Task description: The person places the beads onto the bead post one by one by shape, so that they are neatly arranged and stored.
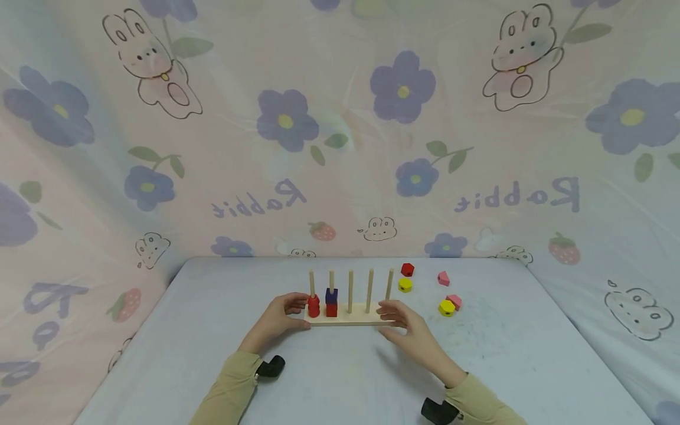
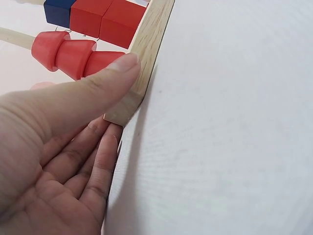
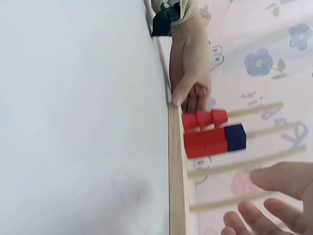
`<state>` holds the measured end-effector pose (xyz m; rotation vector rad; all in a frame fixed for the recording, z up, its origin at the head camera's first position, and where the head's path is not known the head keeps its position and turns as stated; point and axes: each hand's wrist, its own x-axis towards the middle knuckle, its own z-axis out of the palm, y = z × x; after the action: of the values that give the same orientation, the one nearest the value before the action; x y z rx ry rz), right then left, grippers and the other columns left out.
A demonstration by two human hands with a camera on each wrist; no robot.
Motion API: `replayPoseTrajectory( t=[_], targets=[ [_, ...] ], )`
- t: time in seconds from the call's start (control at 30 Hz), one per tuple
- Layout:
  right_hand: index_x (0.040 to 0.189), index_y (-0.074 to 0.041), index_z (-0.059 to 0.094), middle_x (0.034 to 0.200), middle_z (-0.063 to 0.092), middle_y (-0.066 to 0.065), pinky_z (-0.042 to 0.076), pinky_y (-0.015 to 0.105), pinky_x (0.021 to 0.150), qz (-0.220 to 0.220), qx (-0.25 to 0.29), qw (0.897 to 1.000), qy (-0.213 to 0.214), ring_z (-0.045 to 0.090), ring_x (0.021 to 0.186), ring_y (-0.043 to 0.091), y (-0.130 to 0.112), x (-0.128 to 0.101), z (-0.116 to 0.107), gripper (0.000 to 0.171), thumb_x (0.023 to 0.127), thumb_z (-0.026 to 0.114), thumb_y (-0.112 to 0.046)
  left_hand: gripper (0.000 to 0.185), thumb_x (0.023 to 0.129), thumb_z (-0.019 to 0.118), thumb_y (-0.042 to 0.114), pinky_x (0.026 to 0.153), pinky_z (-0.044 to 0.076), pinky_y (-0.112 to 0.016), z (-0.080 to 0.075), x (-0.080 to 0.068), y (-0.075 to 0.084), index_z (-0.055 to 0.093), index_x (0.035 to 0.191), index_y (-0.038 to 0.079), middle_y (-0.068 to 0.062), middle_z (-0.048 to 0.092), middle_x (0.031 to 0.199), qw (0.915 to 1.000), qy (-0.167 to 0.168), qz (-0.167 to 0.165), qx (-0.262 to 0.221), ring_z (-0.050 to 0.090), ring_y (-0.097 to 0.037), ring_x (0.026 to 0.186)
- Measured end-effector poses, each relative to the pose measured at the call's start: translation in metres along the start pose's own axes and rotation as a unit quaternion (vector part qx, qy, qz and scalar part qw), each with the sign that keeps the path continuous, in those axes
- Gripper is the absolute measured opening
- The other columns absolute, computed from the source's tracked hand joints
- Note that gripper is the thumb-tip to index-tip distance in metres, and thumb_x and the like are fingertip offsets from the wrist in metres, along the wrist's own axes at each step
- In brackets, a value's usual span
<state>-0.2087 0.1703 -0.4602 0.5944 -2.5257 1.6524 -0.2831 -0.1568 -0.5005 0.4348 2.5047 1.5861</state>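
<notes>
A wooden peg stand (image 1: 350,322) has several upright pegs along its base. Red tapered beads (image 1: 314,307) are stacked on the leftmost peg. Beside them, red blocks (image 3: 205,143) sit on a peg with a dark blue block (image 1: 332,296) on top. My left hand (image 1: 278,316) grips the stand's left end, its thumb (image 2: 115,71) against the front edge and the other fingers at the end and behind. Near the right end hovers my right hand (image 1: 404,323), fingers loosely bent and parted from the thumb, nothing held; the right wrist view shows it beside bare pegs (image 3: 225,201).
Loose beads lie right of the stand: a red one (image 1: 407,270), a yellow one (image 1: 405,285) below it, a pink one (image 1: 443,278), and farther right a yellow bead (image 1: 447,308) against another pink piece (image 1: 454,301). Behind the white table (image 1: 340,378) hangs a patterned curtain (image 1: 340,177).
</notes>
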Motion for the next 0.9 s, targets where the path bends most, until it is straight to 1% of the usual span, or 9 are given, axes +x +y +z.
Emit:
replayPoseTrajectory(
  t=[0.13,0.23,0.33,0.43,0.57,0.7,0.8,0.9],
  targets=[
    [0.127,0.0,0.052,0.117,0.06,0.019,0.05,0.043,0.089,0.019,-0.019,1.0,0.012,0.058,0.107,0.03,0.01,-0.011,-0.021,0.045,0.085,0.07,0.0,0.065,0.068,0.087,0.011,0.095,0.048,-0.041,0.0,-0.001,0.001,0.058,0.126,0.005,-0.007,0.062,0.116,1.0,0.004,-0.003,0.002,0.059,-0.024,0.104],
    [0.125,-0.001,0.053,0.116,0.06,0.019,0.051,0.043,0.089,0.033,-0.035,0.998,0.035,0.059,0.106,0.031,0.015,-0.016,-0.038,0.044,0.084,0.07,0.001,0.065,0.068,0.087,0.01,0.094,0.048,-0.041,0.0,-0.001,0.0,0.058,0.126,0.003,-0.008,0.062,0.116,1.0,0.005,0.004,0.0,0.06,-0.024,0.104],
    [0.125,-0.001,0.053,0.116,0.061,0.02,0.051,0.045,0.088,0.035,-0.052,0.996,0.058,0.059,0.106,0.033,0.021,-0.021,-0.055,0.045,0.084,0.07,0.001,0.066,0.068,0.087,0.01,0.094,0.048,-0.04,0.0,0.0,0.0,0.058,0.126,0.003,-0.008,0.062,0.116,1.0,0.004,0.008,0.0,0.06,-0.024,0.103],
    [0.126,0.0,0.052,0.116,0.06,0.02,0.051,0.042,0.088,0.04,-0.071,0.994,0.073,0.058,0.107,0.034,0.029,-0.026,-0.072,0.045,0.084,0.07,0.001,0.066,0.069,0.086,0.011,0.094,0.048,-0.04,0.001,0.0,0.0,0.057,0.127,0.003,-0.008,0.062,0.117,0.9999,0.001,0.011,0.003,0.059,-0.024,0.104],
    [0.124,0.001,0.054,0.116,0.061,0.02,0.052,0.041,0.087,0.036,-0.107,0.989,0.091,0.058,0.106,0.036,0.042,-0.03,-0.092,0.043,0.084,0.07,0.001,0.066,0.069,0.087,0.013,0.094,0.048,-0.039,0.0,0.0,0.0,0.057,0.127,0.004,-0.007,0.061,0.117,1.0,-0.001,0.006,0.007,0.059,-0.024,0.105],
    [0.124,0.0,0.055,0.118,0.061,0.017,0.051,0.045,0.086,0.035,-0.148,0.983,0.106,0.058,0.106,0.035,0.055,-0.031,-0.107,0.042,0.085,0.07,0.0,0.066,0.068,0.087,0.013,0.095,0.048,-0.04,-0.001,0.0,0.0,0.057,0.127,0.005,-0.008,0.061,0.117,1.0,0.002,0.003,0.007,0.059,-0.025,0.105],
    [0.126,-0.002,0.056,0.121,0.06,0.016,0.05,0.049,0.087,0.044,-0.167,0.979,0.106,0.057,0.108,0.034,0.063,-0.031,-0.115,0.042,0.086,0.069,-0.001,0.066,0.068,0.087,0.012,0.095,0.048,-0.041,-0.001,0.001,0.0,0.057,0.127,0.005,-0.008,0.061,0.117,1.0,0.002,0.003,0.005,0.059,-0.025,0.105],
    [0.125,-0.002,0.058,0.121,0.061,0.016,0.051,0.047,0.086,0.053,-0.175,0.978,0.103,0.057,0.107,0.034,0.069,-0.03,-0.119,0.041,0.086,0.069,-0.001,0.066,0.069,0.087,0.012,0.095,0.048,-0.041,0.0,0.001,-0.001,0.057,0.127,0.004,-0.008,0.061,0.117,1.0,-0.002,0.004,0.001,0.059,-0.024,0.105]
  ],
)
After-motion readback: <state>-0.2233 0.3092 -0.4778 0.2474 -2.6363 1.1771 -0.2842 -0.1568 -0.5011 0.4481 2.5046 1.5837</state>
